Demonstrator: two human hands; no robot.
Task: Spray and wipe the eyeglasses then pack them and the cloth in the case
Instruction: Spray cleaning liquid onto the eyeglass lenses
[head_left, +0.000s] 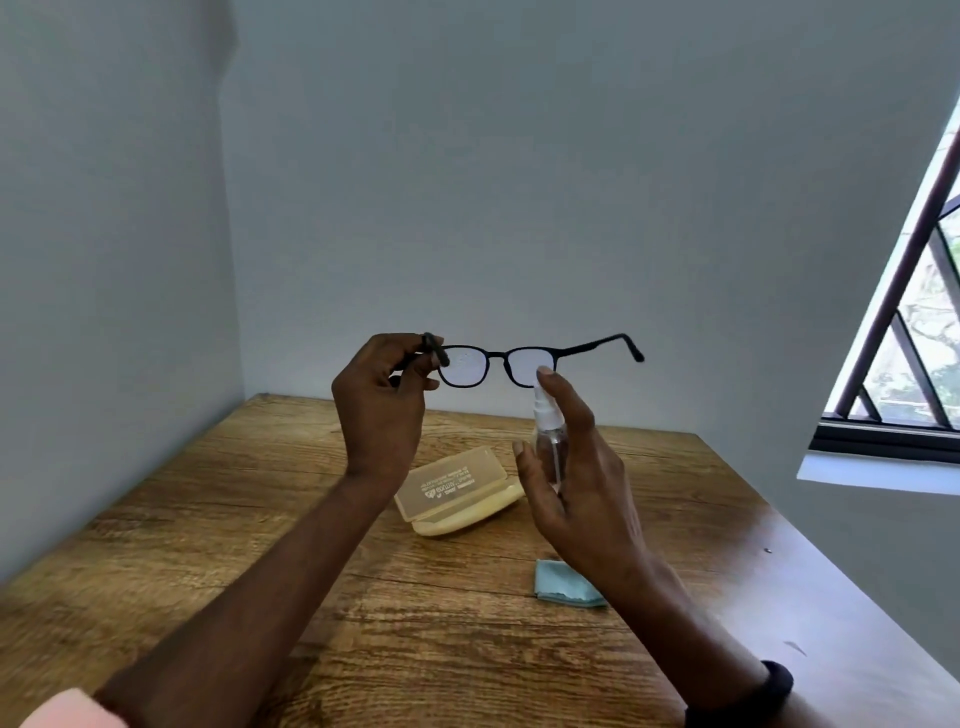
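The left hand (379, 410) fingers pinch one arm of the eyeglasses (493, 364), the right hand (576, 467) fingers wrap the spray bottle (549, 431), so the glasses might slip and drop onto the bench (260, 519).

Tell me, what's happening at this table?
A person is cleaning eyeglasses. The left hand holds them up by one folded temple, while the right hand aims a small spray bottle at a lens, index finger on the nozzle. On the wooden table below, the cream case lies closed and the blue cloth waits, unused.
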